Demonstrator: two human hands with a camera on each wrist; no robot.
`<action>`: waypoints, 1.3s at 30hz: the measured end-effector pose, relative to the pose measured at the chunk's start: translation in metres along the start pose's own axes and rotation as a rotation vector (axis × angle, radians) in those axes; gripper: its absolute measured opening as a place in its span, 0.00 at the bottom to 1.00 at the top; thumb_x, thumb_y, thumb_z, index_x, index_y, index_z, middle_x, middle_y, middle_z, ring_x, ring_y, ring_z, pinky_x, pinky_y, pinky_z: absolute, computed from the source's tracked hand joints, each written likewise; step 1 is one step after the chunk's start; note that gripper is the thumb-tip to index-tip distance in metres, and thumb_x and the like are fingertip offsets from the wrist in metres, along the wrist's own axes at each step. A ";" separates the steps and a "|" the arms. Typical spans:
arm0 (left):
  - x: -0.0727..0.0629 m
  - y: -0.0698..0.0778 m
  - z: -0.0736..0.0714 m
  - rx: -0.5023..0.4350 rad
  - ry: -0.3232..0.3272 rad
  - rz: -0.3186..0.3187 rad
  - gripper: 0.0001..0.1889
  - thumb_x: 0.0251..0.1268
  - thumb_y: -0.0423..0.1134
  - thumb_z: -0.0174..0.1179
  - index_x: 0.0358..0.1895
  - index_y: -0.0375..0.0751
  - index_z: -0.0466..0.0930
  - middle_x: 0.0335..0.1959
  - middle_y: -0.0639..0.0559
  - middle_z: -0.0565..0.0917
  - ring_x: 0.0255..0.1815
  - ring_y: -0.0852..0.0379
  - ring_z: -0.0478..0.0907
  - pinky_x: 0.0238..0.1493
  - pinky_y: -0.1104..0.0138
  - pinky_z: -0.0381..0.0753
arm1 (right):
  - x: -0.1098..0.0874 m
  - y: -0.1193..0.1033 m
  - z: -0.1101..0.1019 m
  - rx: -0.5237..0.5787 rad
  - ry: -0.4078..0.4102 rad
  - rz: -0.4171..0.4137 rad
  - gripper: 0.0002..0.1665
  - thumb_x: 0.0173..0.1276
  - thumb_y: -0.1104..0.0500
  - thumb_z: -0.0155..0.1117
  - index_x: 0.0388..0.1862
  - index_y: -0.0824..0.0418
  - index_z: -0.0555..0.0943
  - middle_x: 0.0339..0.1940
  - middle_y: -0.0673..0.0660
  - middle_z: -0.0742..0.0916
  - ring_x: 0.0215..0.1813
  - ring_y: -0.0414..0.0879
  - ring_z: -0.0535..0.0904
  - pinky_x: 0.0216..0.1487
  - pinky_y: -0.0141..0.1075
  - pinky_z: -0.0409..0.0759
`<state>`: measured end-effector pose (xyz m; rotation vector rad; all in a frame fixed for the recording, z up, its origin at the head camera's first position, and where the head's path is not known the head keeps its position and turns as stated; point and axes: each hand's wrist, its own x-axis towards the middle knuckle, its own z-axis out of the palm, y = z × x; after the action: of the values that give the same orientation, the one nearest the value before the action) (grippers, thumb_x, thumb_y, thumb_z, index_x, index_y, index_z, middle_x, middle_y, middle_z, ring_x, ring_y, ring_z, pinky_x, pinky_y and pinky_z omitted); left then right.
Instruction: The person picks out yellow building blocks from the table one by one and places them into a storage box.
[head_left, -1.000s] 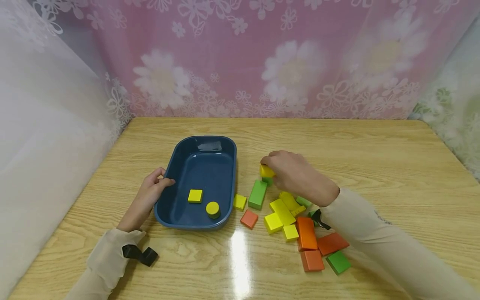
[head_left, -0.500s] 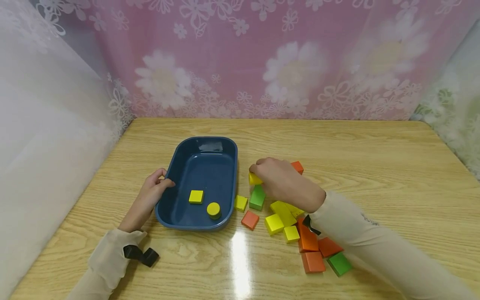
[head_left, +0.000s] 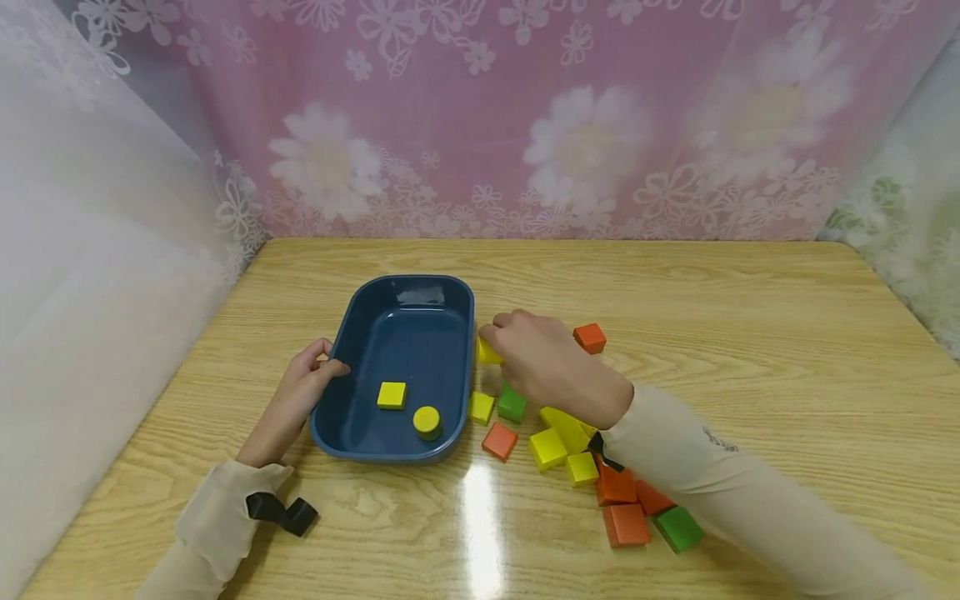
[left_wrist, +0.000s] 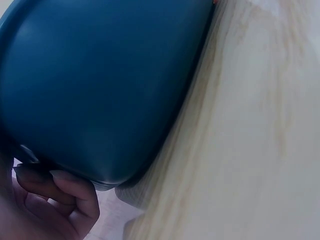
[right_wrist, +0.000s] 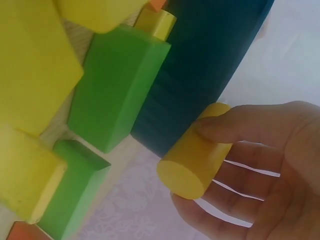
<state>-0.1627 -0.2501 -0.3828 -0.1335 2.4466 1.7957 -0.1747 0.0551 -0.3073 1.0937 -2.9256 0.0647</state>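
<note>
A blue tray [head_left: 405, 333] stands left of centre on the table, with a yellow square block [head_left: 392, 395] and a yellow cylinder [head_left: 427, 422] inside. My left hand [head_left: 296, 392] grips its left rim, thumb over the inner side and fingers outside. Just beyond the right rim, my right hand [head_left: 551, 362] pinches a second yellow cylinder [right_wrist: 195, 155] between thumb and fingers, plainly seen in the right wrist view. Below that hand lie a green block [head_left: 512, 404], a small yellow block [head_left: 482, 407] against the tray and a light red block [head_left: 499, 441].
Several yellow blocks [head_left: 548, 449], orange and red blocks [head_left: 627, 525] and a green block [head_left: 678, 528] cluster under and beside the right forearm. A red-orange block [head_left: 590, 337] lies farther back. Behind the wooden table [head_left: 675, 292] hangs a pink flowered curtain [head_left: 465, 117].
My right hand has carried the yellow cylinder leftward to the tray's right rim, uncovering the red-orange block behind it. My left hand and the tray have stayed put.
</note>
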 end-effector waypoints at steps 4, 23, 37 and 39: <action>0.000 0.001 0.000 -0.004 -0.004 -0.001 0.05 0.64 0.32 0.51 0.34 0.40 0.64 0.19 0.49 0.76 0.21 0.56 0.78 0.24 0.66 0.78 | 0.002 -0.002 -0.001 -0.004 0.045 -0.026 0.23 0.58 0.69 0.67 0.54 0.63 0.80 0.42 0.57 0.84 0.45 0.51 0.80 0.38 0.41 0.82; -0.001 0.000 0.003 -0.010 0.006 0.016 0.07 0.63 0.30 0.51 0.31 0.41 0.62 0.14 0.52 0.70 0.19 0.57 0.76 0.24 0.68 0.76 | 0.020 -0.032 -0.004 -0.135 0.021 -0.079 0.18 0.64 0.63 0.64 0.54 0.60 0.80 0.46 0.56 0.83 0.43 0.49 0.77 0.40 0.36 0.80; -0.002 0.001 0.003 0.007 0.016 0.023 0.07 0.63 0.30 0.52 0.31 0.41 0.63 0.14 0.53 0.68 0.19 0.57 0.76 0.25 0.68 0.75 | 0.032 -0.051 0.008 -0.102 0.016 -0.186 0.17 0.67 0.63 0.61 0.55 0.57 0.79 0.47 0.54 0.83 0.45 0.48 0.76 0.44 0.37 0.78; -0.001 0.001 0.003 0.007 0.015 0.020 0.07 0.63 0.30 0.51 0.32 0.41 0.63 0.14 0.54 0.68 0.19 0.57 0.76 0.24 0.68 0.75 | 0.032 -0.054 0.013 -0.071 0.010 -0.204 0.16 0.68 0.62 0.60 0.55 0.57 0.79 0.47 0.55 0.83 0.44 0.48 0.77 0.43 0.37 0.78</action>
<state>-0.1613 -0.2471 -0.3829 -0.1226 2.4732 1.8005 -0.1635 -0.0067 -0.3171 1.3668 -2.7658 -0.0363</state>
